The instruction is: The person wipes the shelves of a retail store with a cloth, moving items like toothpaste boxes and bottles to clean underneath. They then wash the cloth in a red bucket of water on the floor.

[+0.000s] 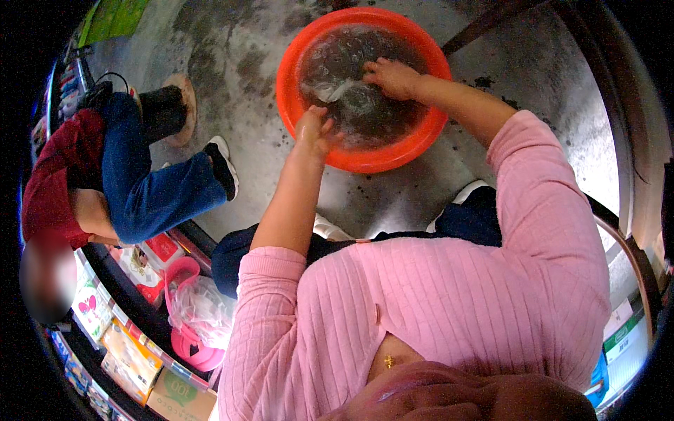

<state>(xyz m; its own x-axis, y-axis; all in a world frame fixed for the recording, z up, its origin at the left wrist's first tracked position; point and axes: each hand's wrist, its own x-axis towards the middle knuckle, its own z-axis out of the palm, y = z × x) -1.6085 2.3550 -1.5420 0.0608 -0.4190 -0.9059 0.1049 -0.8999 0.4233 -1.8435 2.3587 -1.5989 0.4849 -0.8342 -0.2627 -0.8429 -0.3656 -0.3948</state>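
Observation:
On the concrete floor before me stands a round orange-red basin (287, 105) of dark, cloudy water (326, 58) with a bubbly surface. My right hand (392, 78) is over the right part of the water, its fingers spread and its fingertips at the surface. Over the basin's lower left rim is my left hand (318, 130), wet, fingers apart and nothing seen in it. Between the hands a pale, clear-looking thing (337, 90) shows at the surface; whether it is plastic film or a splash I cannot tell.
A person (63, 168) in a red top and blue jeans sits or crouches at the left. Shelves with packaged goods (131, 358) curve along the lower left, beside a pink basket (181, 268) holding clear plastic bags (205, 305). A dark frame (600, 79) stands at the right.

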